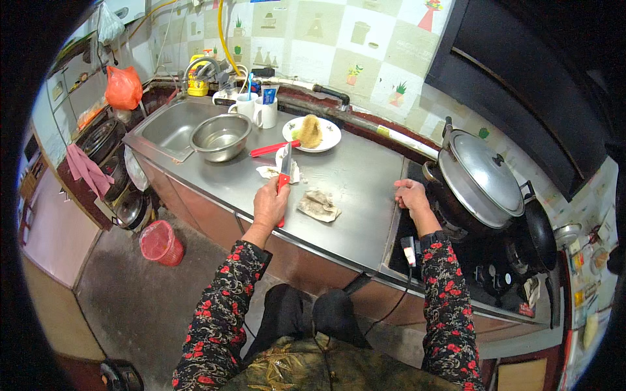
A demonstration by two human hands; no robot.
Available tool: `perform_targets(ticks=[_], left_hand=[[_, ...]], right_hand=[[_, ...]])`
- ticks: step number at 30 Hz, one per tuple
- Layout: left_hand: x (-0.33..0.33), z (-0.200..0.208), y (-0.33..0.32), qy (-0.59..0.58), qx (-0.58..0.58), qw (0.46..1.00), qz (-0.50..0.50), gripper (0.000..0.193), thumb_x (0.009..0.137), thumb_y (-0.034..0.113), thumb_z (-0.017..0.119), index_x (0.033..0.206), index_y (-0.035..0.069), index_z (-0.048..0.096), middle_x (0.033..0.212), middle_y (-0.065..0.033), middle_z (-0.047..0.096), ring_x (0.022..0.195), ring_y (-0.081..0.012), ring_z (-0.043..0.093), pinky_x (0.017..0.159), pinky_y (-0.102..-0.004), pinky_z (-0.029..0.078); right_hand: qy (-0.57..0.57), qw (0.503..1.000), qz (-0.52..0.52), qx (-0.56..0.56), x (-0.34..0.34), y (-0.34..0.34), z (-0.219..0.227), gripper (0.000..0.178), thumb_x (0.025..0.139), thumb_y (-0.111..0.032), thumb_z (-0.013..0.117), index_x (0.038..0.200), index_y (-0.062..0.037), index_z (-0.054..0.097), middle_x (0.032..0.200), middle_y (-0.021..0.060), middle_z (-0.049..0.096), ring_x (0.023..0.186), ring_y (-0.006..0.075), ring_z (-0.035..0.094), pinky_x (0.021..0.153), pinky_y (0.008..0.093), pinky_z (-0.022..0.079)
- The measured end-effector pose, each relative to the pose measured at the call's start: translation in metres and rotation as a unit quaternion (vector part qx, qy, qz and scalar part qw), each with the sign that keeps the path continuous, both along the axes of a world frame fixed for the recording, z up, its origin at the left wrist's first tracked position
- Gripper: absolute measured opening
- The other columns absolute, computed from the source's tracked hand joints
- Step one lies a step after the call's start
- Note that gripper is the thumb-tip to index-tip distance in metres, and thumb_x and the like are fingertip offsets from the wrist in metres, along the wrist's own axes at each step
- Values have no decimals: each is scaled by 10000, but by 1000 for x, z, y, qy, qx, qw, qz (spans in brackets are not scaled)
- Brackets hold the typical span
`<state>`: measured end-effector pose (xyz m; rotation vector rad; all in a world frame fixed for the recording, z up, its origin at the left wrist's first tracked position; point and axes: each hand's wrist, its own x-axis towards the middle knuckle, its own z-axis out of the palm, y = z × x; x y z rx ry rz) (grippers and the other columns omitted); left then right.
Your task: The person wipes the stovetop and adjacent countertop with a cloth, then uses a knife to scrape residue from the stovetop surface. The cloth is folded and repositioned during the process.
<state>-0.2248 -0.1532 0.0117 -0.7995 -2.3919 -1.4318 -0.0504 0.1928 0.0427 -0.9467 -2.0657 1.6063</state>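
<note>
My left hand (268,205) is wrapped round the red handle of a knife (285,166), its blade pointing away from me over the steel counter. Under the blade lie crumpled white scraps (270,171). Just right of my left hand, a stained, crumpled paper or cloth (319,205) rests on the counter. A long red strip, perhaps a knife cover (274,148), leans against a white plate (331,138). On that plate sits a rough brown lump (310,132). My right hand (412,197) is closed, held above the boundary between counter and stove; whatever it holds, if anything, is hidden.
Left of the plate stand a metal bowl (221,137) and white mugs (265,112), near the sink (171,127). A large lidded pot (481,176) and a black wok (536,234) occupy the stove. A black cord (399,296) hangs down the counter's front. A red bin (162,244) stands on the floor.
</note>
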Motion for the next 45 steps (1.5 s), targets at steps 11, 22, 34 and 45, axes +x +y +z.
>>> perform_targets(ticks=[11, 22, 34, 45], left_hand=[[-1, 1, -1, -2, -7, 1000, 2, 328, 876, 284, 537, 1075, 47, 646, 867, -267, 658, 837, -439, 637, 771, -499, 495], [-6, -5, -2, -3, 19, 999, -28, 288, 896, 230, 572, 1011, -26, 638, 738, -167, 646, 653, -233, 627, 634, -348, 491], [117, 73, 44, -314, 134, 875, -343, 342, 923, 268, 653, 1161, 24, 630, 1035, -52, 680, 886, -117, 635, 739, -254, 486], [188, 68, 106, -454, 253, 789, -327, 283, 930, 194, 656, 1146, 11, 674, 1045, -40, 685, 929, -119, 607, 882, -307, 500]], right_hand=[[225, 973, -50, 32, -31, 3, 15, 204, 886, -24, 501, 1084, -30, 547, 801, 14, 571, 643, 96, 526, 543, 238, 443], [59, 992, 73, 81, 27, -46, 14, 258, 886, -33, 564, 1129, 49, 537, 870, 102, 694, 632, 102, 603, 524, 231, 472], [166, 976, 116, -81, 77, -89, 43, 180, 856, -136, 699, 1003, -32, 694, 868, 0, 676, 751, 62, 577, 650, 216, 447], [235, 962, 95, -96, 100, -109, 38, 159, 863, -47, 629, 1010, 11, 648, 872, 45, 685, 743, 90, 625, 669, 237, 501]])
